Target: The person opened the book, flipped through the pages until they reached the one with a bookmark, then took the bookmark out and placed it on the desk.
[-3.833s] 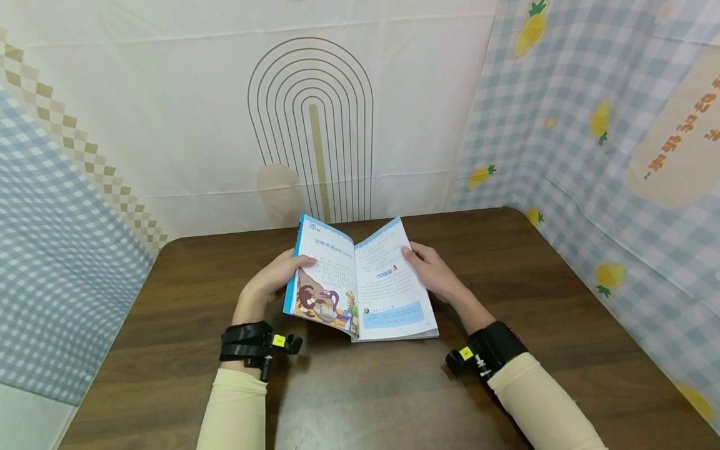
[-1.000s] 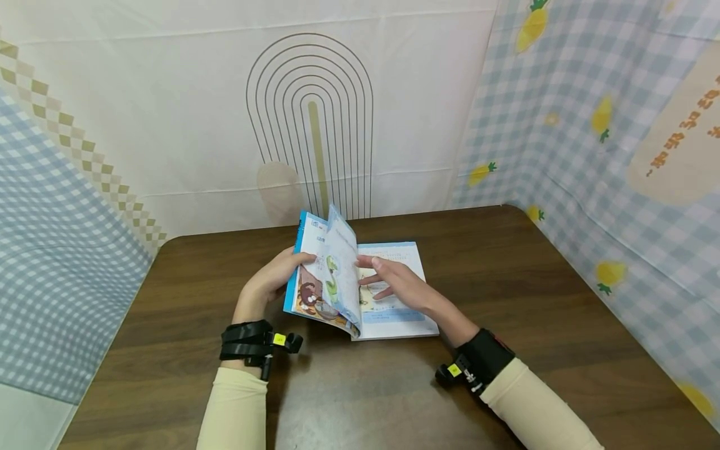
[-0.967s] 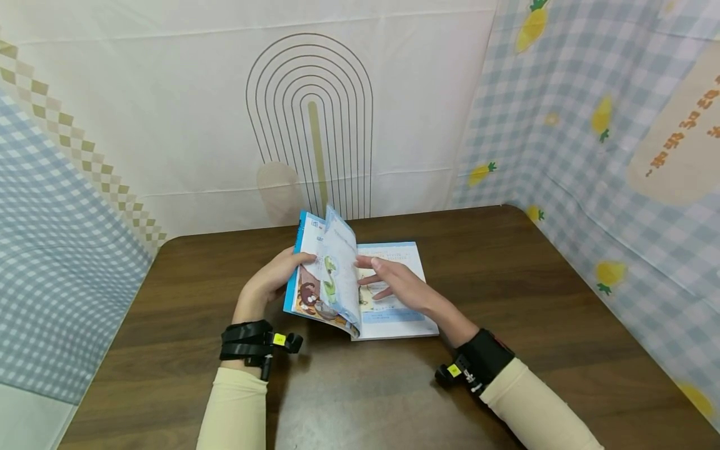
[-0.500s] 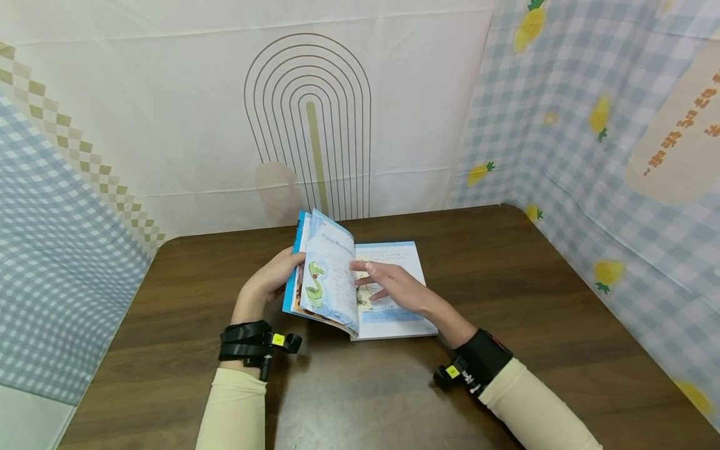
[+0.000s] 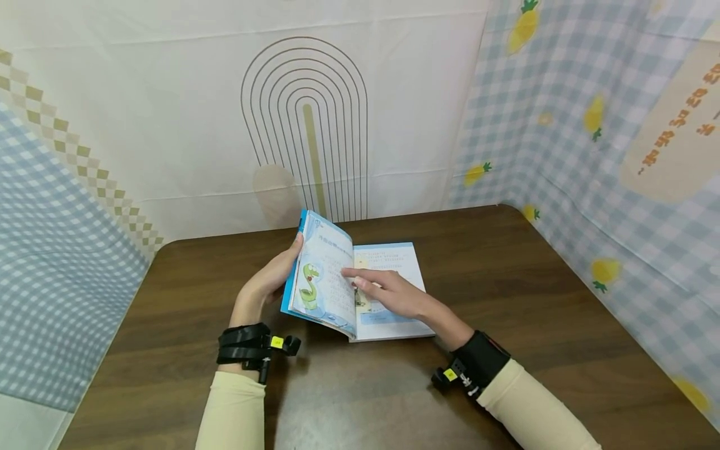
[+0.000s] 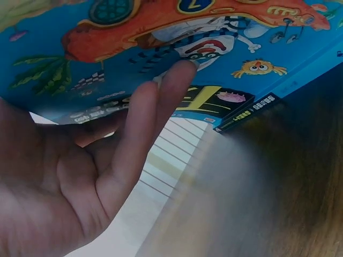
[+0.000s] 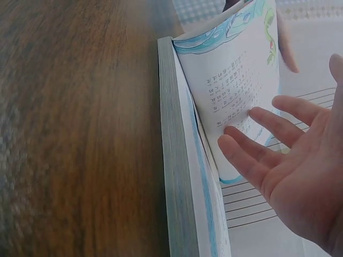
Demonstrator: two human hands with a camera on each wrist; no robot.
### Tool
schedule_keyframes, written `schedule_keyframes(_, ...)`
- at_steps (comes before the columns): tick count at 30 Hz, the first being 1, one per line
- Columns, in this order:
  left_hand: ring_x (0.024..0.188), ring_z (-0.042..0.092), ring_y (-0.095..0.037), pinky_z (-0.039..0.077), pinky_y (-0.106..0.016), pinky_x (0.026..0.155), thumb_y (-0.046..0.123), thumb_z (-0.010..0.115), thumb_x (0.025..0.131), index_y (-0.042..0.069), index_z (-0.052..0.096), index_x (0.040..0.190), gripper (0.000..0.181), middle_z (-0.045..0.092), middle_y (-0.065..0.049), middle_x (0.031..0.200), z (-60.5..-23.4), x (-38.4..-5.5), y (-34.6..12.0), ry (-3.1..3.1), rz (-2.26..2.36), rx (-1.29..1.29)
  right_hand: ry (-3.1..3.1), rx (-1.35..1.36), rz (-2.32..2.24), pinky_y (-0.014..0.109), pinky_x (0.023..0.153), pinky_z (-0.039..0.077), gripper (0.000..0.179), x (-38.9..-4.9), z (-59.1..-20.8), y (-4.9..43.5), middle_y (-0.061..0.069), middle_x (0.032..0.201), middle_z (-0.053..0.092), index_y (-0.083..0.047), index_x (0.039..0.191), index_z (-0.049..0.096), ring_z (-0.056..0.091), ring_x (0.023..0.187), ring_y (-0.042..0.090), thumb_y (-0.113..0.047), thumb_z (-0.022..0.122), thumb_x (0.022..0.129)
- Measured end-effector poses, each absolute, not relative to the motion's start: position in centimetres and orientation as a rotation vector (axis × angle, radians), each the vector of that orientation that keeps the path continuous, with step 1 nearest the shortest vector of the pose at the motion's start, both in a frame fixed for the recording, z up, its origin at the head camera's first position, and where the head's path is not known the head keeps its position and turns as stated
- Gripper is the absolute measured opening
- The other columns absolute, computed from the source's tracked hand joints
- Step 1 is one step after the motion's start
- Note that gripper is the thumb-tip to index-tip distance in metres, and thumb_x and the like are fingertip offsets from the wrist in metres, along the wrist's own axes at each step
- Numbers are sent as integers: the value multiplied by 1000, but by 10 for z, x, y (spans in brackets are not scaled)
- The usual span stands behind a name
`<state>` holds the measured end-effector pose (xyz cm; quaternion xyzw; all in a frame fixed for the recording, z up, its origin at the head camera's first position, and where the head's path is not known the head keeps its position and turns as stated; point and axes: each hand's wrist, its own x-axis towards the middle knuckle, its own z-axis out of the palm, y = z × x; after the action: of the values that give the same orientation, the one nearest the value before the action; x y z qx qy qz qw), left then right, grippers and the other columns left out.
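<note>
An open children's picture book (image 5: 323, 281) has its right half on the table while its left half is tilted up. The raised page carries a green cartoon snake. My left hand (image 5: 272, 275) props that half from the left; its thumb stands at the outer edge, off the page. In the left wrist view, straight fingers (image 6: 142, 115) lie against the illustrated blue cover (image 6: 303, 56). My right hand (image 5: 394, 295) is above the middle of the book, its forefinger reaching onto the raised page. The right wrist view shows those fingers spread and extended at the page (image 7: 228, 80).
The dark wooden table (image 5: 360, 400) meets a white cloth backdrop (image 5: 185, 125) behind the book. Blue checked cloth (image 5: 562, 137) with pineapple prints hangs at the right, and more checked cloth (image 5: 50, 262) at the left. Black camera straps (image 5: 244, 344) wrap both wrists.
A page has turned over from right to left and now lies against the left half. The left thumb has moved off the page to its edge. The right hand has shifted slightly left.
</note>
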<state>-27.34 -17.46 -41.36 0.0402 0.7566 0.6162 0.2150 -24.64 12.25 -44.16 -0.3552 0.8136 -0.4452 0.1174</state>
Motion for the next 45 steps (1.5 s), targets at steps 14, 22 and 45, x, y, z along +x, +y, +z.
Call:
schedule_keyframes(14, 89, 79, -29, 65, -44, 74, 61, 50, 108, 4, 52, 147, 69, 77, -15, 109, -415, -274, -173, 2030, 1739, 233, 2410, -1044, -1238, 64, 123, 23, 54, -243, -442, 122, -10, 164, 45, -23, 161, 47, 38, 153, 17, -48, 40, 115)
schedule_keyframes(22, 90, 79, -30, 65, -44, 75, 49, 55, 109, 4, 53, 147, 58, 77, -15, 111, -416, -274, -173, 2036, 1741, 211, 2428, -1045, -1222, 65, 122, 25, 53, -243, -441, 122, -7, 163, 46, -25, 161, 48, 40, 152, 19, -49, 41, 114)
schedule_keyframes(45, 89, 79, -27, 65, -40, 73, 32, 55, 110, 1, 49, 150, 51, 76, -14, 110, -416, -272, -172, 2055, 1739, 193, 2366, -1085, -1269, 49, 116, 44, 53, -245, -447, 121, -7, 164, 46, -19, 161, 48, 43, 150, 16, -45, 44, 114)
